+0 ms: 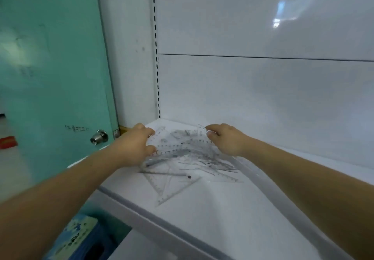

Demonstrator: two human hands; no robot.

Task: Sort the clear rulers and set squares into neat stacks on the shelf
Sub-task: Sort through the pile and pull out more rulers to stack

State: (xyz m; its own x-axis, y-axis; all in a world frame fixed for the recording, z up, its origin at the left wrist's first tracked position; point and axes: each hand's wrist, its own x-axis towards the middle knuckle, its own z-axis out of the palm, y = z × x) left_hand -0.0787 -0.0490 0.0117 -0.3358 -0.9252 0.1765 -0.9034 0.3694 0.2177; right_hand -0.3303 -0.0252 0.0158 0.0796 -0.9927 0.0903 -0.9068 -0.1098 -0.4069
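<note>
Nearest on my feed, at seven o'clock, a blue patterned box [77,237] sits below the shelf edge. Two bare forearms reach in from the bottom corners toward the centre. The flat white shelf [212,223] fills the view from five o'clock up to the middle.

On it, closest to me, I see two clear plastic set squares [172,184] lying flat and overlapping, one corner pointing toward six o'clock. Just past them, at their two o'clock, a loose pile of clear rulers and triangles [210,165] lies criss-crossed on the shelf.

Over that pile the left hand [135,146] grips the nine o'clock end of a fanned bundle of clear plastic rulers [178,142], fingers and thumb curled round it. The right hand [224,138] pinches the three o'clock end between thumb and bent fingers. The bundle's far edge is raised; I cannot tell whether its near edge touches the pile.

Farther off, at nine o'clock of the left hand, a round silver door knob [99,137] sticks out of a teal door [50,57]. A blurred red object [8,142] shows at the frame's nine o'clock edge. At twelve o'clock a white slotted upright [155,57] rises from the shelf's back corner, beside a glossy white back panel [263,89] crossed by one horizontal seam.
</note>
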